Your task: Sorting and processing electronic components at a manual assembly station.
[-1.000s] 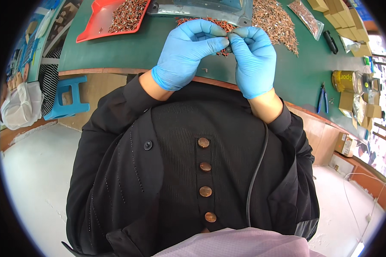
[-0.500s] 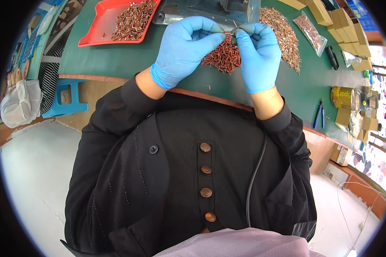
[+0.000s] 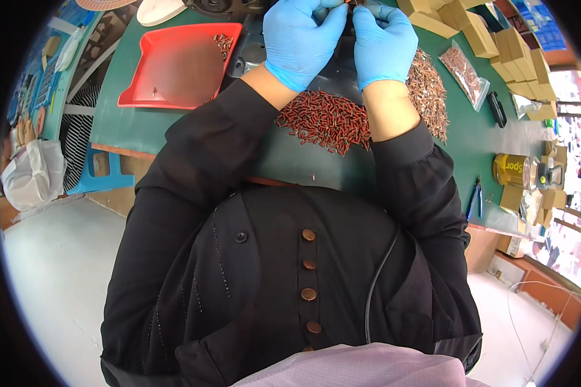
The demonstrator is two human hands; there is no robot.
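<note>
Blue-gloved, our left hand (image 3: 301, 35) and right hand (image 3: 382, 40) pinch something tiny, unclear, above red-brown sleeved terminals (image 3: 326, 120); we keep fingertips close and steady.

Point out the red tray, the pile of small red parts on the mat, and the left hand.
red tray (image 3: 174, 71): head view, bare floor.
pile of red parts (image 3: 326, 122): head view, pile's middle.
left hand (image 3: 300, 39): head view, back of glove.

Both hands are in thin blue disposable gloves, left hand (image 3: 301, 40) and right hand (image 3: 382, 42), cuffs stopping at the wrist. Long black sleeves (image 3: 197, 151) run into a black ribbed top with faint stitched lines and a row of round brown buttons (image 3: 308, 264). A thin black cable (image 3: 376, 284) hangs down the chest, with pale pink fabric (image 3: 361, 367) at the bottom.
</note>
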